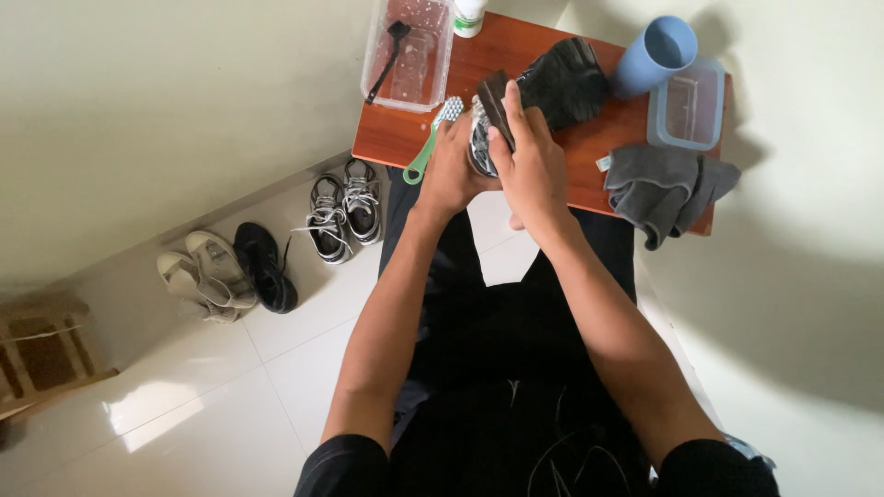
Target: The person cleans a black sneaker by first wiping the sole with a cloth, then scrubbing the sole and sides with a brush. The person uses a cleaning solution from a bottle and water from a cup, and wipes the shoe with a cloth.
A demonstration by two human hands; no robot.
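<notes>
Black-clothed lap and two bare forearms fill the bottom of the frame, rising toward the upper middle, where both hands meet on one shoe [485, 129] with a grey and silver upper and dark trim, held just above the near edge of the worktop [387, 138]. At far left a woven wooden stool [41, 354] stands on glossy white floor tiles; beside it lie two beige sandals [204, 273], one black shoe [265, 267] and two grey laced sneakers [345, 207]. On the reddish, smooth wooden worktop at upper left sits one clear plastic tub [407, 51] with a black brush inside, then a brush with a green handle [428, 147] and pale bristles. The left hand [451, 170] has its grip clamped on the shoe from the left; the right hand [529, 161] lies across it, its grip closed over the shoe's top. Behind sits a crumpled black cloth [566, 83]. Further right stand one blue cup [654, 55], one clear lidded box [689, 103] and one soft grey towel [668, 184] hanging over the worktop edge.
</notes>
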